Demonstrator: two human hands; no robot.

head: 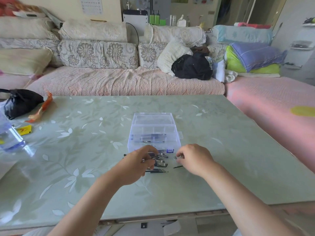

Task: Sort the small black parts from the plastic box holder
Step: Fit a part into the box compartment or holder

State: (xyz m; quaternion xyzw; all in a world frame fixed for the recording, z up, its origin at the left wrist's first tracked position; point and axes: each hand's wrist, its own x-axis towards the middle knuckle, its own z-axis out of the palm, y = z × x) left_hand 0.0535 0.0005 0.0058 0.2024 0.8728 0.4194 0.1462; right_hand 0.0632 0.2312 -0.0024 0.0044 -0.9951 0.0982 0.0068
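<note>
Small black parts (159, 163) lie loose on the counter (230, 150) between the two grips; the clear box (153, 130) sits just beyond. Left grip (138, 161) pinches one at the pile, and right grip (194, 158) pinches a tiny one at its fingertips. They look light, stiff and thin, and probably skid on glass. Pinch mid-length and lift, don't drag.

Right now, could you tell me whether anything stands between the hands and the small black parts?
Nothing visible does: the left hand grips some of the small black parts in the pile, the right hand pinches one beside it.
</note>
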